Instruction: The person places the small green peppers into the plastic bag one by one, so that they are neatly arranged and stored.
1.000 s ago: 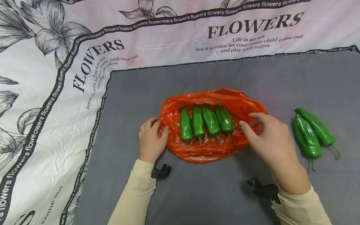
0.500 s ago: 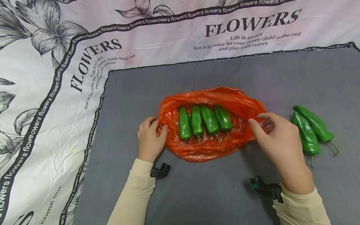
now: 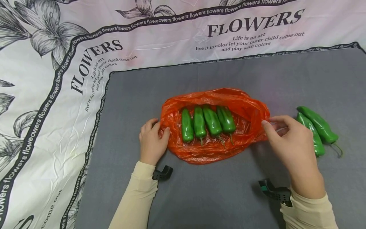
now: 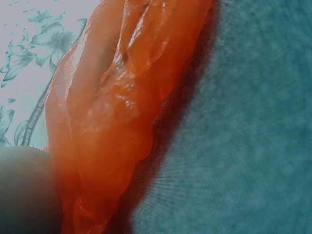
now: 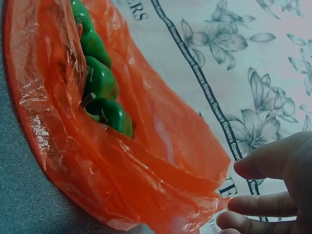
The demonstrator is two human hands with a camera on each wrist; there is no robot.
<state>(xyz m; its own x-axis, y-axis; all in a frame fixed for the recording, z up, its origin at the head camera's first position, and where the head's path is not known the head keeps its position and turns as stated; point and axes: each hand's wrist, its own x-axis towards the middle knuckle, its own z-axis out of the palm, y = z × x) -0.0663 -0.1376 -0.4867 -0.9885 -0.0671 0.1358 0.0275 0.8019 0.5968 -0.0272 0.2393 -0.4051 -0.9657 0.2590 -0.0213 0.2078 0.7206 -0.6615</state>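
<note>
A crumpled orange-red plastic bag (image 3: pixel 200 156) lies spread on the grey surface, its mouth facing up. Several green peppers (image 3: pixel 212 121) lie side by side inside it, stems toward me. At the bag's left edge my left hand (image 3: pixel 152 140) holds the plastic between thumb and fingers; the left wrist view hides most of this grip. My right hand (image 3: pixel 291 146) is at the bag's right end. In the right wrist view its thumb stands apart from the fingers (image 5: pixel 261 204), whose tips are at the bag's edge. Two more green peppers (image 3: pixel 320 125) lie beyond this hand, partly covered by it.
A grey cloth surface (image 3: pixel 200 197) spreads under everything. White fabric with printed flowers and lettering (image 3: pixel 160 47) borders it at the back and left. A black wrist mount (image 3: pixel 275 192) sits on my right wrist, another strap (image 3: pixel 163 173) on my left.
My right hand has drawn rightward from over the bag's right part to its end, now covering more of the two loose peppers. The left hand stays at the left edge.
</note>
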